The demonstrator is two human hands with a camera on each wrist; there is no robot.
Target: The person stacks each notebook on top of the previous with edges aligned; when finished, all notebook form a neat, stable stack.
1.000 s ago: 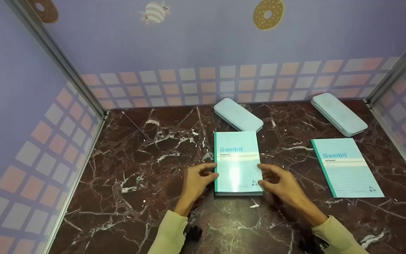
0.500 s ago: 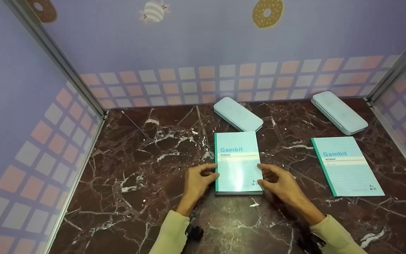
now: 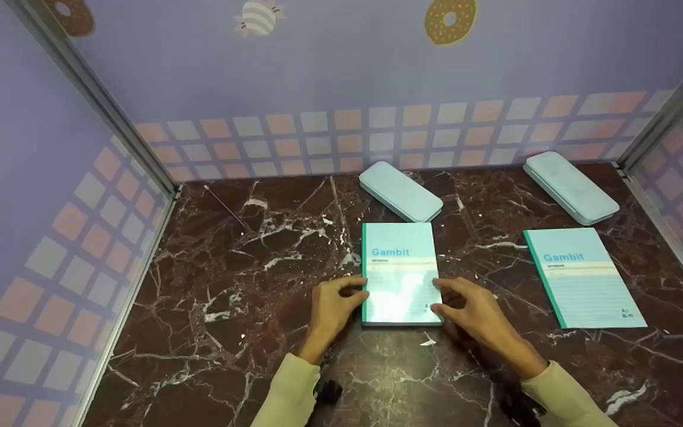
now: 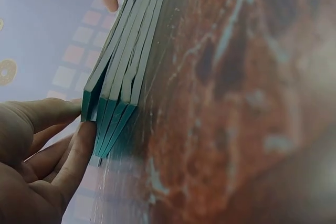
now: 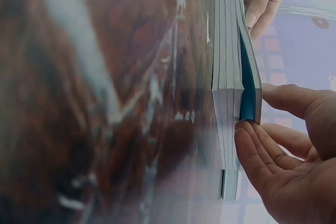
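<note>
A light blue notebook with a green spine and "Gambit" on its cover tops a stack of several similar notebooks. My left hand pinches its spine edge between thumb and fingers. At the opposite edge, my right hand grips it, thumb on the cover and fingers beneath. Both wrist views show a gap between this top notebook and those below. The lower notebooks' green spines fan slightly apart in the left wrist view.
To the right lies another Gambit notebook. Behind the stack is a light blue oblong case, and a second such case rests at the back right. Patterned panels border the dark marbled table.
The top notebook has shifted very slightly to the right over the stack, and less of the stack's front shows below it. Both hands keep their hold. The camera view has tilted a little.
</note>
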